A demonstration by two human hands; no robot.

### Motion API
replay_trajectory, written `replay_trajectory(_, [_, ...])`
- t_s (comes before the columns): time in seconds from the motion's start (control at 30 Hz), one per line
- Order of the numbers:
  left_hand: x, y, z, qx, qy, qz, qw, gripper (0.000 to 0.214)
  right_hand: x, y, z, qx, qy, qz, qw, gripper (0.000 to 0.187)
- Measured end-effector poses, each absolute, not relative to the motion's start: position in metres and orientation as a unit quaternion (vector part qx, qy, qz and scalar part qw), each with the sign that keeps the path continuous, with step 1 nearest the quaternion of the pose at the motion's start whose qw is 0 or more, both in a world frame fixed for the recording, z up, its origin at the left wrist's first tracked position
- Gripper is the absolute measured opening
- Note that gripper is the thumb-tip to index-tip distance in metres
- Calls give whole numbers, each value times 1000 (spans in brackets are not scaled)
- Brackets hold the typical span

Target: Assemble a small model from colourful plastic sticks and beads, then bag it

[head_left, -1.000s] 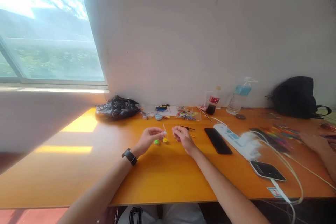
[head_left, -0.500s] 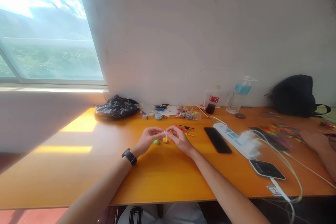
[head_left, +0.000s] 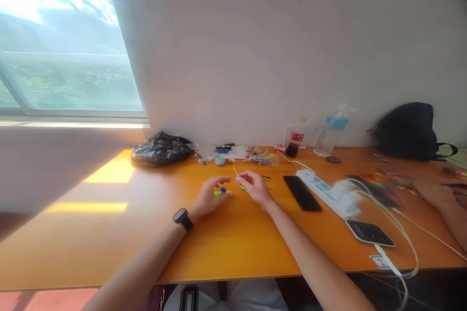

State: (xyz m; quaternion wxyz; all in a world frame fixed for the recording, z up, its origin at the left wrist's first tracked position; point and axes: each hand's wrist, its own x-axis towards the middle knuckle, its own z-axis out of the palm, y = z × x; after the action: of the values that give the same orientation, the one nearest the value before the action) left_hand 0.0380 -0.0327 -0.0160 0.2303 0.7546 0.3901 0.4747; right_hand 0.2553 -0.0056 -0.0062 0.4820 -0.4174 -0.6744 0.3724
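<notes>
Right hand (head_left: 253, 187) pinches a thin white stick (head_left: 237, 174) between fingertips and thumb, the stick slanting up and to the left above the orange wooden worktop (head_left: 226, 243). A second ago both hands met on that stick in front of the chest; now they have parted. The left hand (head_left: 210, 198), with a black wristwatch (head_left: 182, 218) on its wrist, has let go and dropped flat toward the worktop, fingers loosely spread and closed on nothing, its tips touching or just beside a small cluster of round beads (head_left: 222, 191) in green, blue and yellow. Half a second earlier only green and yellow showed there; a blue one is now visible as well, perhaps uncovered as the hand moved.

I judge that the stick has passed wholly into the right hand's keeping while the left goes among the beads.

Beyond the hands, near the wall, lie a crumpled black plastic bag (head_left: 160, 149), a clear packet of small coloured pieces (head_left: 260, 157) and a clear plastic water bottle with a blue label (head_left: 330, 131). To the right are a black phone lying flat (head_left: 302, 192), a white power strip with cables (head_left: 324, 189), a second device with a cable plugged in (head_left: 369, 232) and a black fabric bag (head_left: 410, 131). At the far right edge, another person's hand (head_left: 438, 195) rests beside a row of coloured sticks (head_left: 390, 180).
</notes>
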Motion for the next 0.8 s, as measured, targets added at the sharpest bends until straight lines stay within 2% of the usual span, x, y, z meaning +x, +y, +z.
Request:
replay_trajectory(0.07, [35,-30,-19,784,391,441,198,42,269,3,-8,-484,-707,232,460,24])
replay_trajectory(0.17, [31,-24,-25,815,383,397,176,35,286,10,-9,-566,-735,101,361,17])
replay_trajectory(0.27, [29,-19,-31,823,385,383,169,23,293,10,-9,-578,-760,72,287,18])
replay_trajectory(0.4, [27,-15,-33,823,388,379,169,16,301,11,-4,-585,-761,16,280,19])
replay_trajectory(0.53, [26,-17,-32,816,385,394,174,18,313,14,-2,-607,-755,-42,245,15])
replay_trajectory(0.7, [28,-20,-31,830,369,386,162,33,317,12,-5,-604,-765,-45,219,8])
replay_trajectory(0.8, [30,-19,-32,847,359,362,150,28,315,11,-4,-606,-763,-42,221,5])
